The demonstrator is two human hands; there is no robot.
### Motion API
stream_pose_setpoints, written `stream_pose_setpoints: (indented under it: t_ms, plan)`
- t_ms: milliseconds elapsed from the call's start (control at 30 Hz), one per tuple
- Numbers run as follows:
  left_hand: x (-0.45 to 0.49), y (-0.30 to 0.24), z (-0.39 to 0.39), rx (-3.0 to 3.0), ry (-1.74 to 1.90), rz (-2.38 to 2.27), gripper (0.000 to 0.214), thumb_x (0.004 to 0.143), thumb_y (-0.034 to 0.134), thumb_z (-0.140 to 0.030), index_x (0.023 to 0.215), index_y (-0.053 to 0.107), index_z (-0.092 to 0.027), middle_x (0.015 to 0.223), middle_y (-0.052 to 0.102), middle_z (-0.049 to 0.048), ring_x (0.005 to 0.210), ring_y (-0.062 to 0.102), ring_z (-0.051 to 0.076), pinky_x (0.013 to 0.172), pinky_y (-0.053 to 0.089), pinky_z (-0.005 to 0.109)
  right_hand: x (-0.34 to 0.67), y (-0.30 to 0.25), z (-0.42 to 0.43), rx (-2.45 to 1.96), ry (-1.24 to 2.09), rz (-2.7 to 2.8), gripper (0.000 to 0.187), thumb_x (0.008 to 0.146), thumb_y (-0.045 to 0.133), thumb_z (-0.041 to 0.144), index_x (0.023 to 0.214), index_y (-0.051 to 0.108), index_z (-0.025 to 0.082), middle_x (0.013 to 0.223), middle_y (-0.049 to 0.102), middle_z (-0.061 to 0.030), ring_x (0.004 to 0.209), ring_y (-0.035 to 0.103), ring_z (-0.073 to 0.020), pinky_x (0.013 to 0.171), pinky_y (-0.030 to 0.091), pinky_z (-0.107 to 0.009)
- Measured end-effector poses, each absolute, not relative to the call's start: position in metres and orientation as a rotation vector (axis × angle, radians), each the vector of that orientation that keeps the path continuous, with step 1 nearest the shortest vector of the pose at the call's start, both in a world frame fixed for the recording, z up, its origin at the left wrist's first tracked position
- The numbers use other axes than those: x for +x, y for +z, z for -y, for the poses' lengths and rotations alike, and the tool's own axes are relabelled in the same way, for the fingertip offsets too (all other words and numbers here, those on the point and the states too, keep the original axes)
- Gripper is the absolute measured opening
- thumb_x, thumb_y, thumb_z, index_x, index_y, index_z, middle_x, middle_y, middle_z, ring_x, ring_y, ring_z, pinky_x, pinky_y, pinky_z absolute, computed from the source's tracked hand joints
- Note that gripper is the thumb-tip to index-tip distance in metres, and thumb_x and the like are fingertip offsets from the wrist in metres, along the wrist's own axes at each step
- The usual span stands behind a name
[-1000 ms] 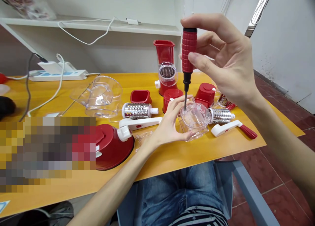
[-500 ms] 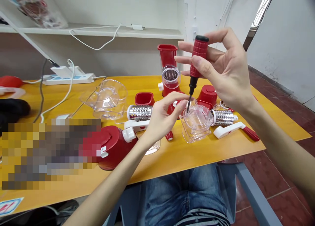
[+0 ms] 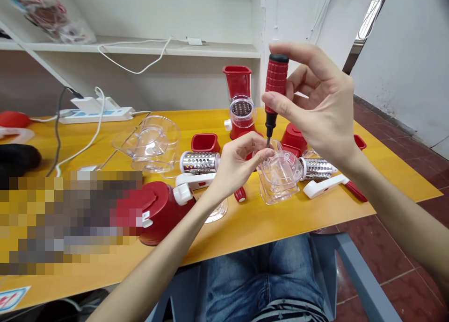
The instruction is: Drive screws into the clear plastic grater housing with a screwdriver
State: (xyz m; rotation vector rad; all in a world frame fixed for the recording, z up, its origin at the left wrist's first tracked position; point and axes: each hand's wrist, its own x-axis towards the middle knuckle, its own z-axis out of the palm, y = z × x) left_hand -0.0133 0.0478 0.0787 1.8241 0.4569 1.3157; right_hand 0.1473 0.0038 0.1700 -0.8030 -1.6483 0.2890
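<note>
One red-and-black screwdriver now points down a little straighter than it did half a second ago. The person's right hand pinches its grip, with the thumb on the side and the pointer finger back on top of the black cap. The left hand has changed too: its thumb and fingertips are now bunched close by the thin metal shaft, low down. It is hard to tell if they squeeze the shaft or just sit next to it. This looks like a way to keep the tool steady on one spot. The clear plastic grater housing is right under the tool, on the yellow table in front of the person.

Those left fingers get in the way, so the tool's tip is hidden and no screw can be seen there. A shiny grater drum is just beside the housing, and a white crank handle lies near it, partly hidden by the right arm. To the left are another shiny drum and a red grater base. A whole red grater stands at the back.
</note>
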Motion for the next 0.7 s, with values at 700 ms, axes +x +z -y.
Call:
stream_pose_setpoints:
  t_ms: [700]
  plan:
    - [-0.012, 0.083, -0.048, 1.894, 1.22, -0.443, 0.018, 0.09, 0.074, -0.035, 0.084, 0.067, -0.019, 0.077, 0.071, 0.0004, 0.064, 0.062, 0.011, 0.057, 0.051, 0.023, 0.146, 0.161, -0.009, -0.753, 0.348, 1.618, 0.04, 0.083, 0.08, 0.043, 0.115, 0.062, 0.027, 0.107, 0.07, -0.0017, 0.084, 0.067, -0.0146, 0.069, 0.066, -0.032]
